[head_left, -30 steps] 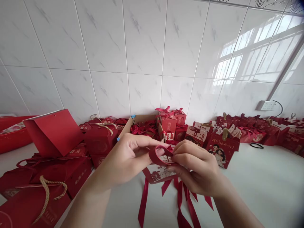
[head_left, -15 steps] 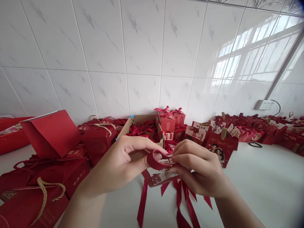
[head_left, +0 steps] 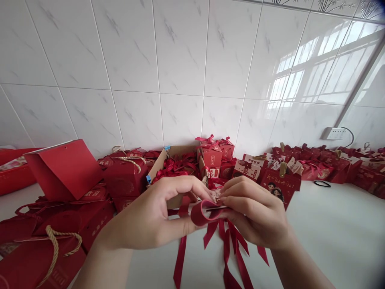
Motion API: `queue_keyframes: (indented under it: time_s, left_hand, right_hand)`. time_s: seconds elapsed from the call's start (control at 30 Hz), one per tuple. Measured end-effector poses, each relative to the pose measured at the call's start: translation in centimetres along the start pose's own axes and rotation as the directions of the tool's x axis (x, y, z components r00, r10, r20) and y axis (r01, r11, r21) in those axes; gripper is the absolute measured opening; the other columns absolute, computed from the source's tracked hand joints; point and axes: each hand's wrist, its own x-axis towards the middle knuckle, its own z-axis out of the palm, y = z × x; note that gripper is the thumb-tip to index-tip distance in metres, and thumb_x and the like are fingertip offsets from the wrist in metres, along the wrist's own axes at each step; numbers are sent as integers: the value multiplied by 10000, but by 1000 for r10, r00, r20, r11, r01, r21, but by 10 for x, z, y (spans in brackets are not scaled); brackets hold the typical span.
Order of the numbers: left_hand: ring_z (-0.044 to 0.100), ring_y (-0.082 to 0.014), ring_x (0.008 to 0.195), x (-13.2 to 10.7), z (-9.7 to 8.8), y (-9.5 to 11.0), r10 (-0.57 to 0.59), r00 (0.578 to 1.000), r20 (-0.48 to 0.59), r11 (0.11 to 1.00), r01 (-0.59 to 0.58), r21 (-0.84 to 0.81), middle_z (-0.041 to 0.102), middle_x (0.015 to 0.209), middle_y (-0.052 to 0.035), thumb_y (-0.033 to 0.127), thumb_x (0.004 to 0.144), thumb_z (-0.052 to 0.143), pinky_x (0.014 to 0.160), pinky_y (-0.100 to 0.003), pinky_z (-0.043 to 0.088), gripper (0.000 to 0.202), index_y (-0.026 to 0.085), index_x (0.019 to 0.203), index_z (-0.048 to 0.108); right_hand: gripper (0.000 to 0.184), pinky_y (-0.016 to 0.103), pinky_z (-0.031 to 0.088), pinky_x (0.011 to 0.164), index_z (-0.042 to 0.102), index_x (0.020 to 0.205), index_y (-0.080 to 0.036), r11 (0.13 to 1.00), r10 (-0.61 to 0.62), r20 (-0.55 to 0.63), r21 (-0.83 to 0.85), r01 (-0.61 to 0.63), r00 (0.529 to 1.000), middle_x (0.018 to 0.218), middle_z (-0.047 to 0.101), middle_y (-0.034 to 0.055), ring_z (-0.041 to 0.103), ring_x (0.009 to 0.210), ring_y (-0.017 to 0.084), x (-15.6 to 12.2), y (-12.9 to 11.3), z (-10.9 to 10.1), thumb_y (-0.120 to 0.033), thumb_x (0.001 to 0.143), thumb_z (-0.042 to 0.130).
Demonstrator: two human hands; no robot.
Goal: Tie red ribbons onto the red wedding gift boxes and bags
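Above the white countertop's (head_left: 331,233) near edge, both the left hand (head_left: 153,216) and right hand (head_left: 255,212) pinch a small red paper box (head_left: 203,212) trailing dark red satin ribbons (head_left: 228,253).

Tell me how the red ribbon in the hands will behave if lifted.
Probably floppy: the red ribbon curls into a soft loop between the left hand and right hand, and its tails droop limp onto the counter. Likely very light, being thin. Its sheen hints it may slip through a loose grip.

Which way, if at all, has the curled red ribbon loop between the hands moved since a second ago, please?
Yes: the curled red ribbon loop has dropped lower, away from the brown cardboard box.
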Motion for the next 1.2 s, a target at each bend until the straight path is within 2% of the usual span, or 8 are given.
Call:
queue_keyframes:
  time_s: [0.13, 0.23, 0.4, 0.57, 0.73, 0.8, 0.93, 1.2]
  left_hand:
    - [641, -206, 1058, 3, 6, -4, 160, 985, -69, 987, -159, 16, 697, 1055, -46, 172, 847, 628, 831, -290, 586, 73, 213, 905, 645]
    - [675, -157, 935, 7, 10, -6, 234, 963, -130, 970, -222, 103, 720, 963, -8, 149, 877, 577, 768, -243, 586, 108, 224, 902, 651]
    - [663, -93, 795, 12, 14, -7, 316, 918, -237, 922, -239, 304, 716, 877, 35, 134, 896, 558, 727, -180, 548, 146, 237, 934, 654]
    - [668, -120, 908, 12, 12, -17, 458, 867, -196, 816, -323, 479, 724, 969, 8, 79, 896, 509, 771, -201, 541, 217, 232, 1002, 621]
    - [662, -153, 1002, 11, 10, -19, 531, 836, -136, 731, -371, 573, 723, 986, -5, 63, 889, 510, 932, -289, 526, 260, 255, 1034, 608]
    - [672, -164, 978, 12, 10, -18, 584, 803, -118, 689, -414, 595, 724, 966, -4, 58, 881, 518, 925, -312, 539, 275, 267, 1035, 607]
    - [685, -159, 912, 15, 9, -17, 724, 684, -90, 581, -534, 614, 726, 972, -7, 6, 843, 539, 859, -296, 570, 326, 245, 1052, 615]
    - [671, -161, 941, 15, 9, -19, 702, 703, -109, 611, -517, 600, 718, 998, -8, -12, 827, 549, 900, -333, 570, 342, 238, 1050, 616]
  right_hand:
    - [200, 360, 572, 648, 594, 998, -179, 999, -40, -60, -33, 38, 997, 802, 626, 71, 623, 768, 199, 1, 0, 0, -52, 850, 550]
    - [205, 367, 563, 641, 588, 1028, -170, 997, -34, -80, -70, 28, 996, 804, 627, 76, 631, 772, 206, 1, 1, 1, -61, 855, 572]
    - [247, 322, 547, 617, 580, 1039, -174, 990, 131, -95, -35, -134, 987, 851, 630, 75, 619, 772, 186, 0, 1, 3, -52, 828, 623]
    - [436, 279, 565, 633, 527, 1273, -155, 959, 281, -79, -4, -283, 956, 953, 634, 84, 621, 822, 164, -1, -3, 3, -73, 851, 600]
    - [371, 270, 585, 712, 598, 1154, -156, 965, 252, -54, 94, -246, 966, 988, 608, 78, 603, 902, 153, 3, -7, 1, 19, 838, 518]
    - [383, 268, 589, 731, 603, 1128, -161, 966, 243, -57, 103, -236, 968, 979, 602, 69, 597, 906, 147, 4, -9, 1, 46, 823, 500]
    - [414, 262, 592, 731, 590, 1128, -165, 969, 232, -77, 109, -223, 970, 987, 593, 65, 589, 932, 148, 4, -10, 2, 72, 803, 490]
    - [336, 270, 517, 756, 568, 1026, -144, 977, 211, -117, 38, -208, 970, 917, 595, 51, 567, 901, 140, 6, -11, 6, 88, 794, 496]
